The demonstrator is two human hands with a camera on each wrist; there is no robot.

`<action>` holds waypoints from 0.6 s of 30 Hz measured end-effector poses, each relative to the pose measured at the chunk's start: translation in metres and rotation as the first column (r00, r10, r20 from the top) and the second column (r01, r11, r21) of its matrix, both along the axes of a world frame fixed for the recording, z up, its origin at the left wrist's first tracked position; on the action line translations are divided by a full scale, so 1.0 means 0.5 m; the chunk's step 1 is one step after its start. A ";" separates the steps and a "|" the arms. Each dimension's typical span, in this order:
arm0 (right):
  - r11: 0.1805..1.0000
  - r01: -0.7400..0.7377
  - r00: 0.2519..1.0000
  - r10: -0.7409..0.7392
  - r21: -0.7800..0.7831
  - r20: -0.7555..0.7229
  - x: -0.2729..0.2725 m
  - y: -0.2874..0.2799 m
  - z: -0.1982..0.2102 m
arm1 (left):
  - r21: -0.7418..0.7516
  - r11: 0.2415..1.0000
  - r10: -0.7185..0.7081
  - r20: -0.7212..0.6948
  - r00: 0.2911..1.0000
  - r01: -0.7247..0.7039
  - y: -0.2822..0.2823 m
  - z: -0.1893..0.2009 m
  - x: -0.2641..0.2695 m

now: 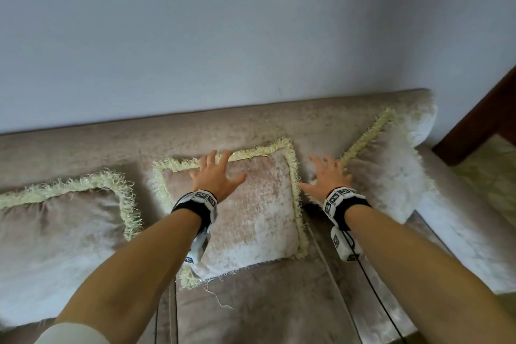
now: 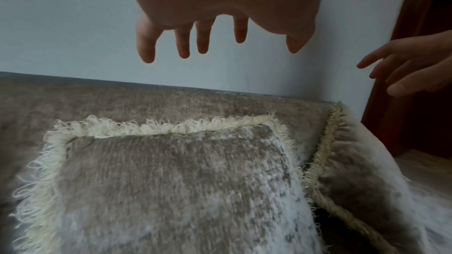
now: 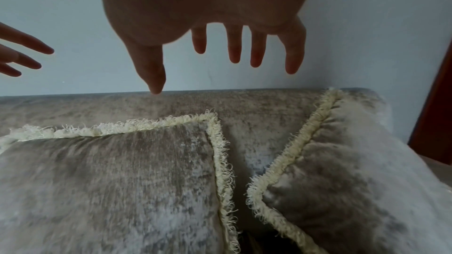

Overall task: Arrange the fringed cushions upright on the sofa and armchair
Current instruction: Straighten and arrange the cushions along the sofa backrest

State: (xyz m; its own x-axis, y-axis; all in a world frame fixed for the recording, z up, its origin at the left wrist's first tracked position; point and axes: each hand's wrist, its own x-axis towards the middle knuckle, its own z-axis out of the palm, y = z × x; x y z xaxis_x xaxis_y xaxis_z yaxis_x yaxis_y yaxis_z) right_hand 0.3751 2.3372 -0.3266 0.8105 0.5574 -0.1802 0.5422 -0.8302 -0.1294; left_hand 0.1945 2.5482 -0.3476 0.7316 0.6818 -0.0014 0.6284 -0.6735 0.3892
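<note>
Three beige velvet cushions with cream fringe lean against the sofa backrest [image 1: 83,145]. The middle cushion [image 1: 251,204] stands upright; my left hand [image 1: 216,173] hovers over its top edge with spread, straight fingers, holding nothing. In the left wrist view the left hand [image 2: 195,45] is clear above the middle cushion [image 2: 171,181]. My right hand [image 1: 325,173] is spread open between the middle cushion and the right cushion [image 1: 385,173], which leans tilted into the sofa corner. In the right wrist view the right hand [image 3: 220,55] hangs above both the middle cushion [image 3: 110,181] and the right cushion [image 3: 342,181]. The left cushion [image 1: 55,226] stands at the far left.
The sofa armrest [image 1: 460,218] runs along the right. A dark wooden frame [image 1: 480,117] stands beyond it, by the pale wall [image 1: 223,36]. The sofa seat [image 1: 265,301] lies bare in front of the cushions.
</note>
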 end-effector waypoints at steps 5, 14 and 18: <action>0.995 0.046 0.999 -0.047 0.091 0.009 0.042 -0.116 0.000 | 0.007 1.000 -0.008 0.011 1.000 0.008 -0.120 0.017 0.041; 0.983 0.093 0.994 -0.083 0.158 -0.067 0.117 -0.411 0.008 | -0.006 1.000 0.005 0.017 1.000 -0.005 -0.418 0.013 0.142; 0.984 0.119 0.991 -0.109 0.131 -0.082 0.158 -0.535 0.015 | -0.002 0.999 -0.047 0.006 0.999 0.047 -0.526 0.026 0.197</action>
